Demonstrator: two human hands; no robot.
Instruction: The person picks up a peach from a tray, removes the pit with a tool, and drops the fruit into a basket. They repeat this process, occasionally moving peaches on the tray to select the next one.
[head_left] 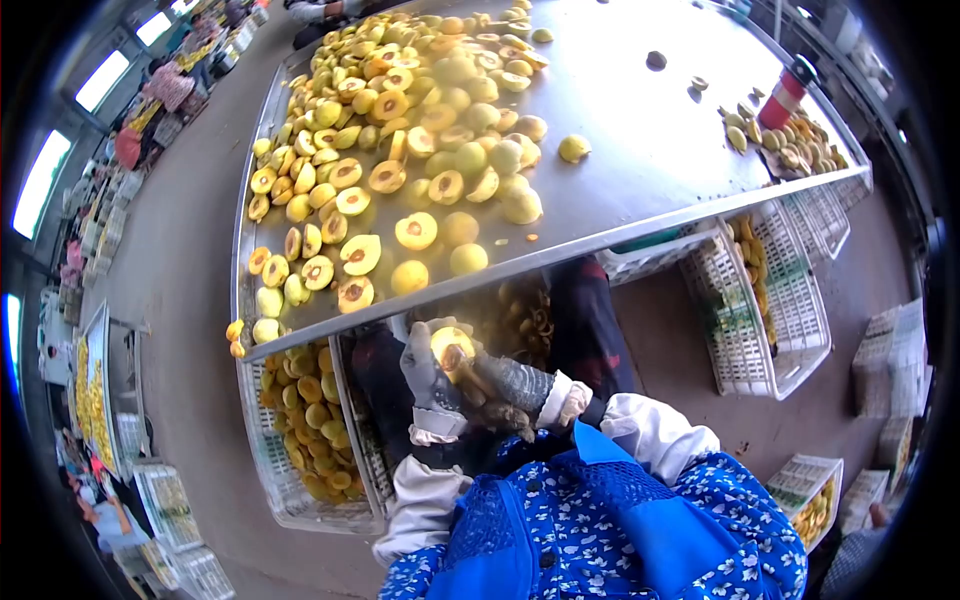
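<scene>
Below the table's near edge, my gloved left hand is closed around a halved yellow peach, its cut face and brown centre turned up. My gloved right hand is beside it, fingers curled, with the thumb side against the fruit. Whether a small tool is in that hand is hidden. Many peach halves, some with brown pits showing, are spread over the left part of the metal table in front of me.
A crate full of peaches stands at my left, and another white crate is at the right under the table. A red flask stands by a small fruit pile. Other people work at tables far left.
</scene>
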